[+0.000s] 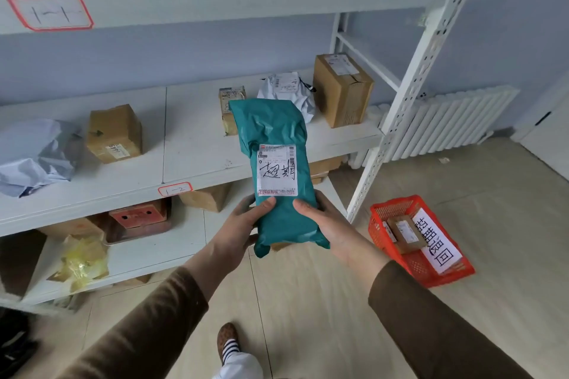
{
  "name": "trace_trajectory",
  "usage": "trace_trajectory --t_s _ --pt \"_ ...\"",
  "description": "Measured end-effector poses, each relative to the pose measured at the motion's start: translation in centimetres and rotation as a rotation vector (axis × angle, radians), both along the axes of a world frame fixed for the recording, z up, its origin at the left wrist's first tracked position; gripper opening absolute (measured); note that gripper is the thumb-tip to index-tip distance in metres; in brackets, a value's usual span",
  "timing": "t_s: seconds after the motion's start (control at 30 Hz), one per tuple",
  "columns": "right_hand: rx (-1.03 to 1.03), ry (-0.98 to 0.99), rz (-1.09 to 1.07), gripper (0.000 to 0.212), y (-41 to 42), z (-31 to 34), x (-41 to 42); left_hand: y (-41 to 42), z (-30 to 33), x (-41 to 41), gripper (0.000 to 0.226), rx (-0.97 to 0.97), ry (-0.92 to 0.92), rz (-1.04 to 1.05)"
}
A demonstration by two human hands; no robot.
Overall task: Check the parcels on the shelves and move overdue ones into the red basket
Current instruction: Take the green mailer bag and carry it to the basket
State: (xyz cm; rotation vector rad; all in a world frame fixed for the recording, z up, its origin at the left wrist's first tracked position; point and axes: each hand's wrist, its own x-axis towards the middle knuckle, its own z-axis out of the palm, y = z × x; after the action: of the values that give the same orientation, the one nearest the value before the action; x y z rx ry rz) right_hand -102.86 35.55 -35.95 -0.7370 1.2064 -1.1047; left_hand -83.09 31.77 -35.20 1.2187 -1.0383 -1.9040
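Teal crinkled plastic parcel (278, 175), oblong and soft, gripped by left hand (246, 221) and right hand (326, 221).

Soft even daylight, wide-angle edge warp, slight blur.

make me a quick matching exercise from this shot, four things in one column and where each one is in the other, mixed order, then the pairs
Things:
1. teal parcel
2. red basket
3. tall cardboard box
4. yellow plastic bag

Places:
A. on the lowest visible shelf, at the left
B. on the floor, to the right of the shelves
C. held up in front of the shelves by the left hand and the right hand
D. at the right end of the middle shelf

Pairs: 1-C, 2-B, 3-D, 4-A
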Motion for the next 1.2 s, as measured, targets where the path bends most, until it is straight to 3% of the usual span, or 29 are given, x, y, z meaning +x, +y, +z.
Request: trace_trajectory --t_s 0.17,0.3,0.47,0.63,0.73,0.87,0.97,1.2 --pt "0.015 -0.009 -0.139 0.059 1.8 -1.5 -4.1 0.0 -0.4 -4.7 0.047 0.002 -0.01 -0.111" --pt "0.046 0.003 -0.223 0.051 2.2 -2.4 -7.2 -0.8 -0.5 -8.3 0.049 0.03 -0.028 -0.161" --pt "0.07 0.014 -0.33 0.06 2.0 -3.0 -11.1 -3.1 -0.7 -13.2 0.054 0.074 -0.04 -0.24" --pt "0.101 0.051 -0.426 0.031 3.3 -3.2 -15.3 -4.2 -2.4 -18.8 0.056 0.081 -0.062 -0.356" --pt "0.145 0.035 -0.519 0.028 4.8 -4.3 -18.3 -3.8 -3.5 -22.4 0.059 0.089 -0.088 -0.427" --pt "0.165 0.003 -0.572 0.042 7.1 -6.0 -23.4 -2.3 -4.5 -27.6 0.054 0.119 -0.091 -0.491" --pt "0.163 0.001 -0.582 0.041 8.9 -6.6 -27.9 -1.1 -5.5 -32.1 0.056 0.13 -0.092 -0.525" --pt "0.23 0.074 -0.482 0.057 14.1 -9.1 -40.4 4.6 -8.9 -44.1 0.058 0.21 -0.091 -0.49"
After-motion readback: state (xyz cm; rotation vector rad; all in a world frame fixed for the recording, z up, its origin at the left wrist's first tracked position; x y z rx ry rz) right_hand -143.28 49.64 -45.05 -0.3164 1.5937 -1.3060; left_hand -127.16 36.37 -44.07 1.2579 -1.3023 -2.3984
